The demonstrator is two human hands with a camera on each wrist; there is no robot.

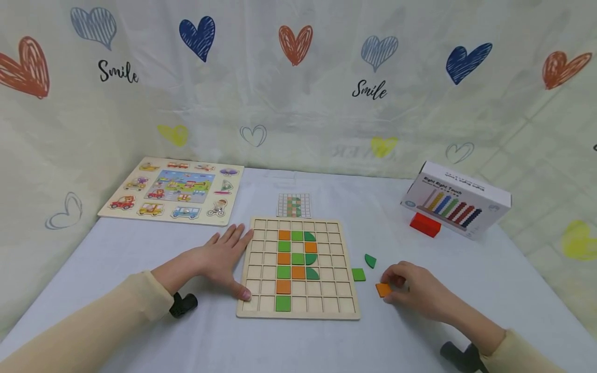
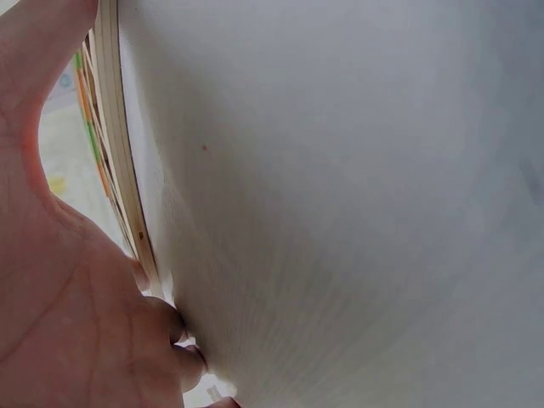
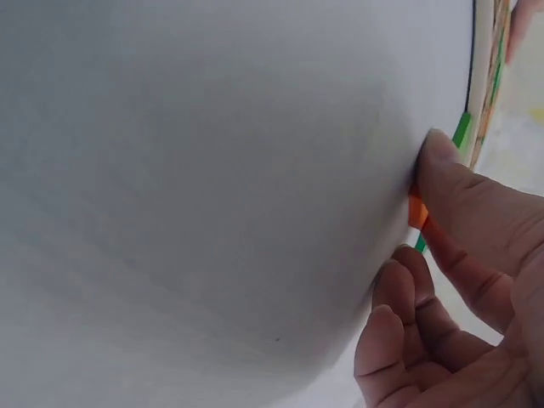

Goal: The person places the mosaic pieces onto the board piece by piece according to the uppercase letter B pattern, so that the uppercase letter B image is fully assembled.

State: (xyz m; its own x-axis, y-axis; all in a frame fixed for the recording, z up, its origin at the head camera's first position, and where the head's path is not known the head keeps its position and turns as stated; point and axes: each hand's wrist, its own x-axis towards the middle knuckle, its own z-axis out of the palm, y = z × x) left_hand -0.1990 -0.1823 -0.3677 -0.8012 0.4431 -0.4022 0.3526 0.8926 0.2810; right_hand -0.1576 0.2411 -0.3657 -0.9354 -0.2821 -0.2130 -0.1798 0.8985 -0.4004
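Observation:
A wooden grid board (image 1: 326,308) lies flat on the white-covered table, with orange, light green and dark green tiles in its middle columns. My left hand (image 1: 221,260) rests along the board's left edge, fingers spread and thumb on the lower left part. To the right of the board, my right hand (image 1: 417,290) pinches an orange square tile (image 1: 382,290) between thumb and fingers, low at the table. In the right wrist view the orange tile (image 3: 416,211) is partly hidden by the thumb. A green square tile (image 1: 358,274) and a dark green quarter-round tile (image 1: 370,260) lie between board and hand.
Behind the board lies a small pattern card (image 1: 294,205). A vehicle picture puzzle (image 1: 228,217) is at the back left. At the back right, a white box (image 1: 457,199) leans over a red block (image 1: 425,225). A heart-printed cloth (image 1: 298,103) hangs behind.

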